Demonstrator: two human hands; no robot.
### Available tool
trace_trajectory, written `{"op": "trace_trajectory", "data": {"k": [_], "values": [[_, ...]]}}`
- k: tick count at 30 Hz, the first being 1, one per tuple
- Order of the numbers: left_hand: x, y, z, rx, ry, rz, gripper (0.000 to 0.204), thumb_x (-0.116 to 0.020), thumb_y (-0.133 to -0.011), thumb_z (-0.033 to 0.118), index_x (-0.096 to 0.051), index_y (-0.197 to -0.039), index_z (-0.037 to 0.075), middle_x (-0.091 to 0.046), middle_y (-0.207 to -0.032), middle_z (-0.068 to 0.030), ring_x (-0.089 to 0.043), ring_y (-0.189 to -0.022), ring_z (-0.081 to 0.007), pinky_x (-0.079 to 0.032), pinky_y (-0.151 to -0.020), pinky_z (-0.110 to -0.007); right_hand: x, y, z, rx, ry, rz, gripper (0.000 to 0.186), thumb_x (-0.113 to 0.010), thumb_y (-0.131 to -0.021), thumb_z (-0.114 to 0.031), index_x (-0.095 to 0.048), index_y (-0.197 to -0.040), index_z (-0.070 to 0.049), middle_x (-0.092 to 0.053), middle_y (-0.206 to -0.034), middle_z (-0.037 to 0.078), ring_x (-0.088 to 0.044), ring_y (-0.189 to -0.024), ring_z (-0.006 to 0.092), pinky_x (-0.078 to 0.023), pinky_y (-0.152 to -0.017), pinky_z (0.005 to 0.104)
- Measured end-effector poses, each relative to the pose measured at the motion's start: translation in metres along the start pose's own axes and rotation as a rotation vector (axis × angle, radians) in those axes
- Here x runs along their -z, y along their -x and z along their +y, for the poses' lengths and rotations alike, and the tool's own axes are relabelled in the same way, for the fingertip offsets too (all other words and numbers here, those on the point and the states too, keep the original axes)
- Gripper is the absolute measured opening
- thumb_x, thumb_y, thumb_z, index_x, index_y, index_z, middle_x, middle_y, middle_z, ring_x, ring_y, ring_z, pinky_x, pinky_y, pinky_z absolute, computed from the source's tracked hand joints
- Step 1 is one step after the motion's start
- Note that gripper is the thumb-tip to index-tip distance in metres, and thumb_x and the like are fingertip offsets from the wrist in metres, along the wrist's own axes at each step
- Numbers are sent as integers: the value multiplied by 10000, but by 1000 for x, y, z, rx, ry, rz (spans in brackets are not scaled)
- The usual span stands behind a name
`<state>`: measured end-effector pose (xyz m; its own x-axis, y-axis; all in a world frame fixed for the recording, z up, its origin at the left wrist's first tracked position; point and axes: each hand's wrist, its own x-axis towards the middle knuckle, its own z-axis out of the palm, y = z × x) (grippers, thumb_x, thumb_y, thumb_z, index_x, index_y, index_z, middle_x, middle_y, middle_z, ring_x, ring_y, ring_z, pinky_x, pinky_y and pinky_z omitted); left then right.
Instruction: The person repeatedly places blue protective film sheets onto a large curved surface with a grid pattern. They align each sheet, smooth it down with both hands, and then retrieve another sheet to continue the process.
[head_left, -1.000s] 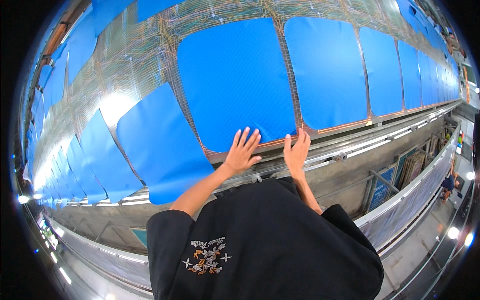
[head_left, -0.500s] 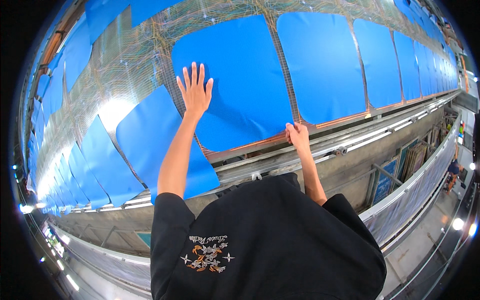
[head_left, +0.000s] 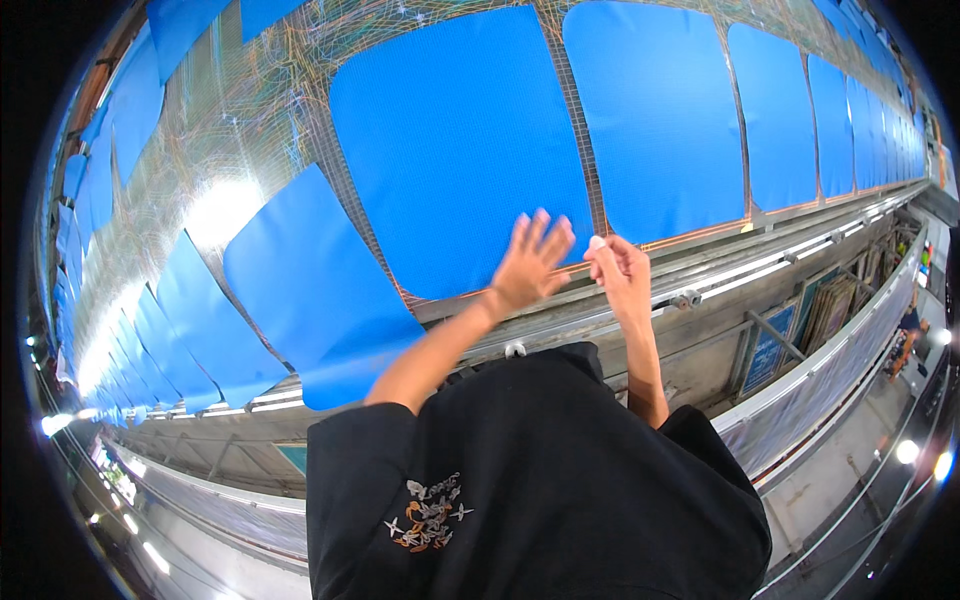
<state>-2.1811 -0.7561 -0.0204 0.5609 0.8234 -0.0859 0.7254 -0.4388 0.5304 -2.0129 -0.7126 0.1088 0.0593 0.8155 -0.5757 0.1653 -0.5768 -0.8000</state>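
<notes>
A blue sheet with rounded corners lies flat on the long table in front of me. Over its near right corner is my left hand, fingers spread and slightly blurred by motion; whether it touches the sheet I cannot tell. Close to its right, by the strip between two sheets, my right hand is closed in a pinch. A pale spot shows at its fingertips, too small to make out. To the right lies another blue sheet, and at the left a blue sheet hangs over the table's near edge.
The table surface is covered with many coloured lines and reflects a bright lamp. Rows of blue sheets run off to both sides. Metal rails run along the near edge. Framed panels stand below at the right, and a person is farther off.
My left hand has moved right and nearer to me, from the sheet's left part to its near right corner. The sheet's ripples are gone. My right hand has shifted slightly right and turned.
</notes>
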Motion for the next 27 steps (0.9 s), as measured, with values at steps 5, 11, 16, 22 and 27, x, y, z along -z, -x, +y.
{"op": "trace_trajectory", "data": {"k": [5,11,16,22,27], "values": [[-17,10,10,-122,85,33,733,-586,-990,509,-423,-1587,117,-323,-1692,-89,-256,-1567,-348,-191,-1279,-572,-4,-21,-5,76,-26,118,261,-674,-1036,-202,-688,-875,3,-613,-707,-33,-492,-636,10,-367,-554,213],[93,-24,-146,148,-222,285,575,-584,-1016,353,-481,-1559,193,-377,-1671,-102,-324,-1537,-363,-196,-1248,-626,-60,-63,-1,369,321,130,435,-645,-1038,-340,-666,-1233,49,-718,-1166,230,-691,-1067,287,-537,-918,401],[101,-28,-180,517,-326,434,665,-426,-1089,408,-327,-1626,28,-246,-1709,-219,-154,-1575,-494,-100,-1257,-653,-144,-133,-1,673,799,361,745,-497,-1064,-442,-348,-1565,88,-307,-1649,301,-249,-1550,471,-155,-1270,582],[36,-13,-92,420,-246,345,681,-446,-1063,319,-302,-1587,-91,-222,-1695,-274,-130,-1571,-515,-79,-1261,-652,-140,-154,41,712,936,379,763,-475,-1058,-441,-322,-1584,90,-279,-1668,296,-219,-1570,452,-117,-1271,596],[20,35,-50,193,-111,193,682,-467,-1051,399,-379,-1578,-25,-277,-1692,-220,-202,-1563,-478,-113,-1262,-649,-78,-60,105,540,1060,382,793,-522,-1035,-434,-300,-1598,78,-288,-1674,274,-226,-1578,417,-113,-1273,590]]}}
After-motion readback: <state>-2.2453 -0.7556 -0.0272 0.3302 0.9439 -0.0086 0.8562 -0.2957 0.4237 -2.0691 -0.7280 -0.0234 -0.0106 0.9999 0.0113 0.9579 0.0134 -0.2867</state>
